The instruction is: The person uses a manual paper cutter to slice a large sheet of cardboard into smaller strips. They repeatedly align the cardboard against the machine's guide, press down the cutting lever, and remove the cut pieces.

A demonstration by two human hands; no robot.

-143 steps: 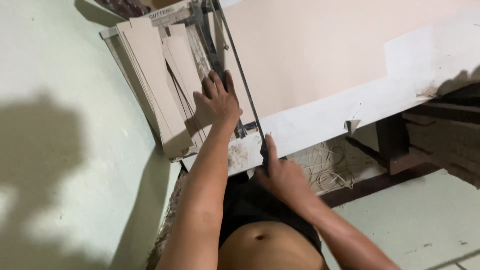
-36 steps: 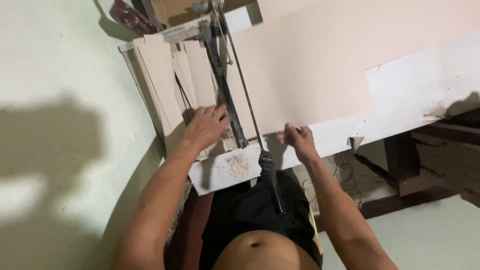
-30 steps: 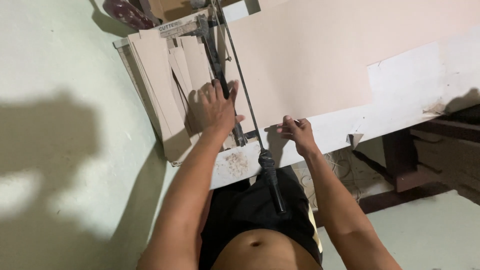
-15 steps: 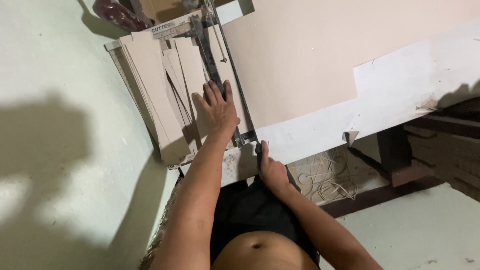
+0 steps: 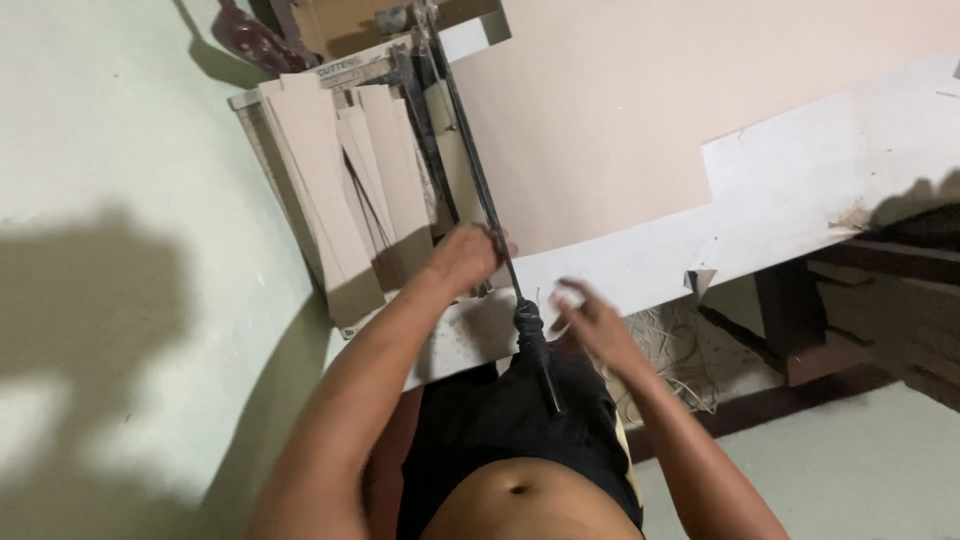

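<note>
left hand (image 5: 468, 258) apparently atop cutter blade (image 5: 478, 180)

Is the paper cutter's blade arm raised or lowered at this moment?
Lowered. The blade arm lies flat along the cutter's edge, its black handle sticking out over the table edge. Neither hand holds the handle.

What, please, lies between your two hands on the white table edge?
In the head view, the cutter's long dark lever arm with its black handle runs between left hand and right hand.

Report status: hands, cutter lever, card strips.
Left hand on the card by the cutter lever. Right hand off the lever grip, blurred. Cut strips piled left.
</note>
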